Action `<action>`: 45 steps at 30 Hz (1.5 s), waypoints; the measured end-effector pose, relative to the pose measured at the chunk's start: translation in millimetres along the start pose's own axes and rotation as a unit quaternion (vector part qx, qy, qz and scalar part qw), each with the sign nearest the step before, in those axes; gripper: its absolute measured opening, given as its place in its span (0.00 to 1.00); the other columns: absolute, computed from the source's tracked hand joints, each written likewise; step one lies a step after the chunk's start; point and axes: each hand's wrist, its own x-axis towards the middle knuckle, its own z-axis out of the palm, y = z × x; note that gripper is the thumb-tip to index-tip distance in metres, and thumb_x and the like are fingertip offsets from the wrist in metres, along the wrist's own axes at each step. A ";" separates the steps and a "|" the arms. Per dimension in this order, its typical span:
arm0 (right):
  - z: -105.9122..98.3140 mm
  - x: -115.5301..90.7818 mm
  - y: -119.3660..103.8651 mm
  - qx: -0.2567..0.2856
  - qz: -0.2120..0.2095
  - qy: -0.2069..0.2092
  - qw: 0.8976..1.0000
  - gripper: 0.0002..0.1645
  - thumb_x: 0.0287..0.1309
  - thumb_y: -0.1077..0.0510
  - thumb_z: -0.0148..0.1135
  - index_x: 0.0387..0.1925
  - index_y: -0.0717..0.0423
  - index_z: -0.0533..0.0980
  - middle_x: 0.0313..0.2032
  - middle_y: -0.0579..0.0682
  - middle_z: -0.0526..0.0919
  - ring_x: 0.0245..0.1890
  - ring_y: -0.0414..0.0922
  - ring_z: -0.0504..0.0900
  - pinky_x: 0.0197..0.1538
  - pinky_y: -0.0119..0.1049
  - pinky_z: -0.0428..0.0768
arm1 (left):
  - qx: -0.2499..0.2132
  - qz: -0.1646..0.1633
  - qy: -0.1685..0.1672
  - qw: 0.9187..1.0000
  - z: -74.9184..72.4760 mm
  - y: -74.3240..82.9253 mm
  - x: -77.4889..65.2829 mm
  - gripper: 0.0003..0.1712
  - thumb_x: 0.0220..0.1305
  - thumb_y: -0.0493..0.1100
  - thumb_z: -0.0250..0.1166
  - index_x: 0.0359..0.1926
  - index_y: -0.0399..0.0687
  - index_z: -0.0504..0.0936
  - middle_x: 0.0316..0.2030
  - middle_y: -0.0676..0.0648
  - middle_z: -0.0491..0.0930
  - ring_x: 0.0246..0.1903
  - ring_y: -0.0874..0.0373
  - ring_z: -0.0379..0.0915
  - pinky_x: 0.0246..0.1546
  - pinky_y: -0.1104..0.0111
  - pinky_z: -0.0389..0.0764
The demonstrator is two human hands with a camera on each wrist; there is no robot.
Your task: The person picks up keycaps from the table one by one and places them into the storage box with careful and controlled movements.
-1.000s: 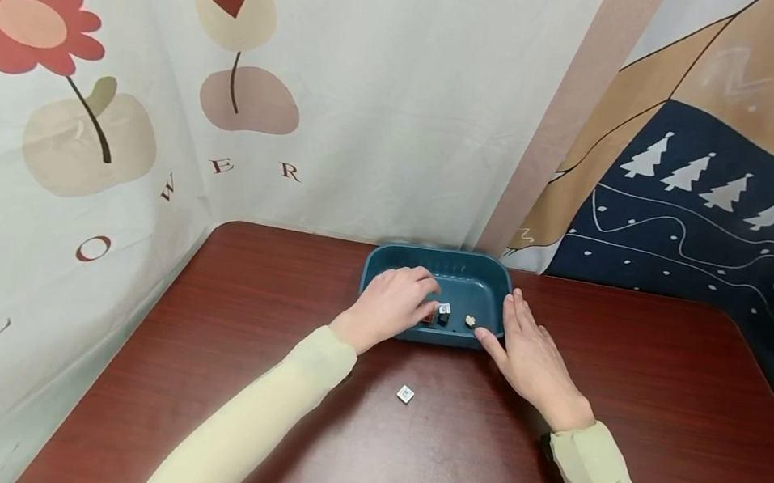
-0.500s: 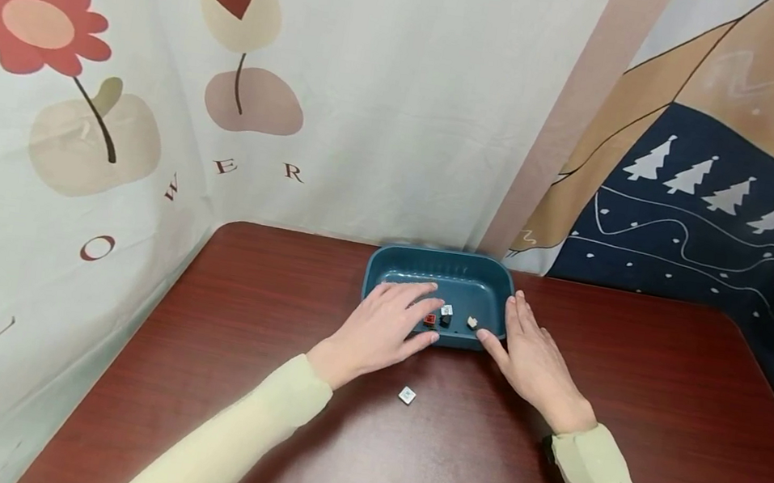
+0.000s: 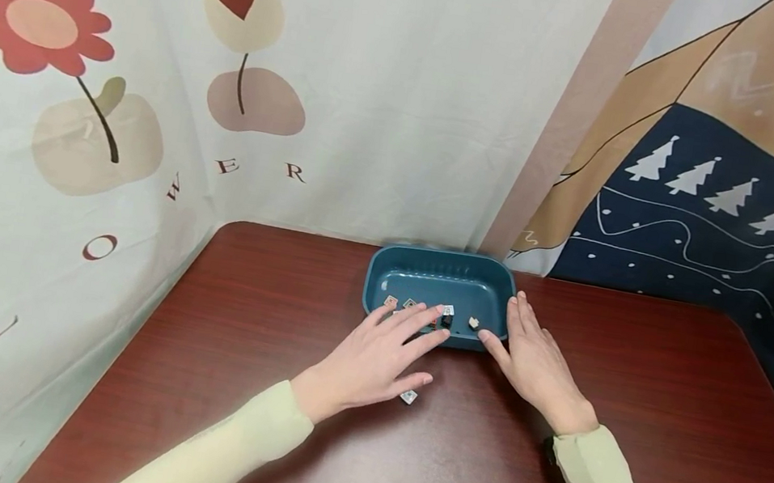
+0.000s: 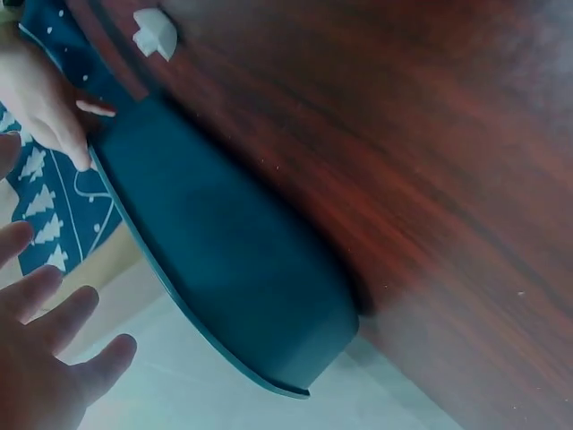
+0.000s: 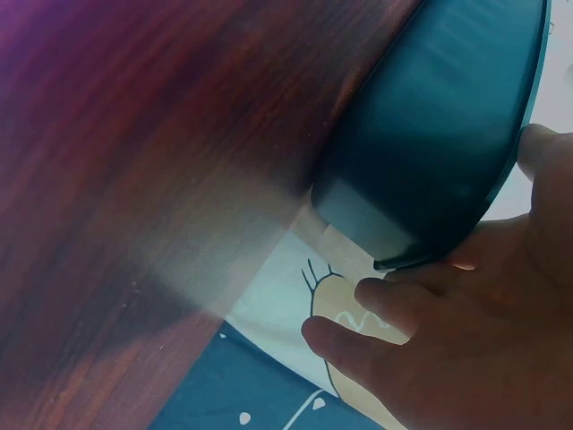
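Observation:
My left hand (image 3: 366, 365) hovers over the near side of the teal plastic basin (image 3: 469, 285), fingers spread and holding nothing. Under its thumb lies a small white square piece (image 3: 409, 397) with a mark on top, out on the table. My right hand (image 3: 539, 368) rests straight fingers along the basin's right end, its thumb at the front rim; the right wrist view has those fingers at the rim too. Inside the basin are several small pieces: a cream one (image 3: 473, 323), a white-topped black one (image 3: 448, 312) and pale squares (image 3: 390, 301) partly behind my left fingers.
The basin stands at the far edge of a dark red-brown table (image 3: 264, 282). Behind it hangs a white curtain (image 3: 389, 111) printed with flowers and letters. A navy cloth (image 3: 698, 217) with white trees hangs at the right.
My left hand has drawn back from inside the basin toward the near table, its fingers spreading, uncovering pieces at the basin's left. The right hand stays at the rim.

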 end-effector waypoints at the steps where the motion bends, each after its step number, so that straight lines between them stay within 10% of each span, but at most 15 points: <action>1: -0.2 0.1 0.2 0.000 0.001 0.000 1.000 0.57 0.76 0.30 0.46 0.78 0.74 0.48 0.80 0.68 0.44 0.79 0.65 0.49 0.72 0.67 0.59 | 0.001 0.003 -0.001 1.000 -0.3 1.4 -1.4 0.34 0.70 0.61 0.66 0.71 0.53 0.75 0.77 0.47 0.63 0.72 0.47 0.65 0.67 0.45 0.69; 23: 0.0 -0.2 1.3 0.000 0.010 -0.006 1.000 0.60 0.74 0.26 0.42 0.79 0.73 0.46 0.80 0.68 0.43 0.79 0.65 0.48 0.72 0.66 0.58 | 0.056 0.104 -0.096 0.988 9.6 22.4 -17.7 0.28 0.71 0.60 0.65 0.68 0.60 0.78 0.68 0.51 0.75 0.65 0.53 0.73 0.64 0.58 0.73; 31: -0.4 0.0 1.4 0.002 0.009 -0.008 1.000 0.61 0.73 0.24 0.39 0.79 0.72 0.46 0.80 0.68 0.42 0.79 0.65 0.48 0.73 0.66 0.57 | 0.032 0.091 -0.141 0.985 13.5 22.4 -18.1 0.25 0.70 0.56 0.68 0.65 0.61 0.79 0.65 0.51 0.76 0.61 0.52 0.76 0.61 0.58 0.77; 45: -0.7 -0.1 0.5 0.006 0.011 -0.008 1.000 0.59 0.74 0.26 0.42 0.79 0.71 0.46 0.80 0.67 0.43 0.79 0.65 0.48 0.72 0.66 0.57 | 0.112 0.121 -0.140 0.976 19.2 23.1 -22.9 0.10 0.72 0.46 0.66 0.51 0.64 0.85 0.49 0.56 0.81 0.46 0.59 0.80 0.43 0.67 0.79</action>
